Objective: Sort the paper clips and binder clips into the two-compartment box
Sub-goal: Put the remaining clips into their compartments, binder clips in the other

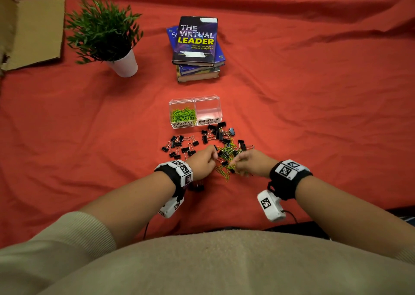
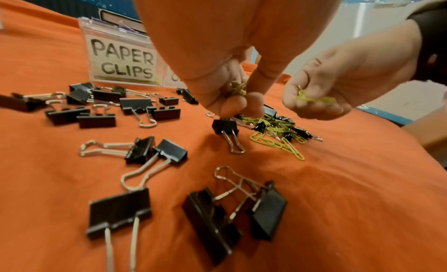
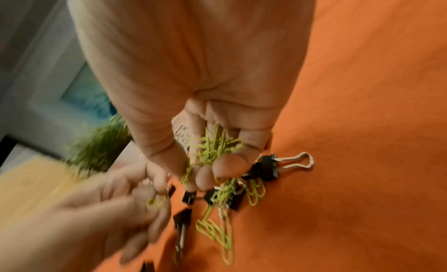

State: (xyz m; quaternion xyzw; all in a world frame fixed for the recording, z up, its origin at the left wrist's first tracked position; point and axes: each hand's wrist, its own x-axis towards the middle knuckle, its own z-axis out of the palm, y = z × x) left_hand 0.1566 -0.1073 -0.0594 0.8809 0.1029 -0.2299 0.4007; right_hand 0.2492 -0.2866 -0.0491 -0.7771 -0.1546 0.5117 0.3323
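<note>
We see our left hand (image 1: 203, 160) and right hand (image 1: 251, 162) at frame centre, fingers curled round green paper clips (image 3: 215, 148) above the mixed pile (image 1: 226, 155); the box (image 1: 195, 111) sits just above.

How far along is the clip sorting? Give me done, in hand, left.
Done: a heap of green paper clips lies in the box's left compartment, labelled for them; the binder clip compartment looks empty.
In hand: the left hand and right hand each hold green paper clips picked from the mixed pile.
Left: that pile, plus every black binder clip on the cloth.
</note>
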